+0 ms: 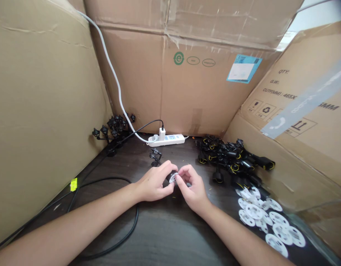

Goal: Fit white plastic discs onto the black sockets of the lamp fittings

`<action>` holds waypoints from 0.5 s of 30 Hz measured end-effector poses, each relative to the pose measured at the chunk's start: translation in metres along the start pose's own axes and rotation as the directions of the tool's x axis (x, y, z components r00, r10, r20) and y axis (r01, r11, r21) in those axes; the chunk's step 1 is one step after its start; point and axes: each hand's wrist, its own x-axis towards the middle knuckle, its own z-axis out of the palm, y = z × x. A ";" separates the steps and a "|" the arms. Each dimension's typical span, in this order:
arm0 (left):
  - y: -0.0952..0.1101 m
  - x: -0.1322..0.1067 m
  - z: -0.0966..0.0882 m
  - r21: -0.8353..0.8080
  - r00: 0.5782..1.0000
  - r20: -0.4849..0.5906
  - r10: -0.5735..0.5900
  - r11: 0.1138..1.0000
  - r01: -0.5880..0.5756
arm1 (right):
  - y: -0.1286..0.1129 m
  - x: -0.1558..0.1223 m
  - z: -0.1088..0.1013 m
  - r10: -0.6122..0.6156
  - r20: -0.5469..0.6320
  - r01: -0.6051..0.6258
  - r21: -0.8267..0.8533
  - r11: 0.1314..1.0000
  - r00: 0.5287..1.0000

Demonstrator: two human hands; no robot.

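My left hand point(153, 183) is closed around the black cylindrical base of a small black fixture point(156, 155). The fixture's jointed arms stick out beyond my knuckles. A white round plate point(172, 178) shows at the base's open end, which faces right. On that end, my right hand point(194, 189) has thumb and fingers closed at the plate's edge. Its fingertips partly cover the plate, so whether it sits fully in the base cannot be seen.
Several white round plates point(281, 232) lie at the right, below a pile of black fixtures point(234, 155) with yellow wires. More black fixtures point(115, 127) stand back left. A white power strip point(173, 139) lies behind my hands. A black cable point(115, 244) loops at left. Cardboard walls point(159, 88) surround the table.
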 end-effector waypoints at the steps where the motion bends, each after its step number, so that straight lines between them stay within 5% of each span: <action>1: 0.000 0.000 0.000 -0.002 1.000 0.000 -0.001 1.000 0.001 | 0.000 0.000 0.000 -0.001 0.002 0.001 0.001 1.000 1.000; 15: 0.001 0.003 0.000 -0.002 1.000 -0.006 0.000 1.000 0.000 | -0.003 -0.001 -0.003 0.028 0.054 -0.031 0.067 0.997 0.998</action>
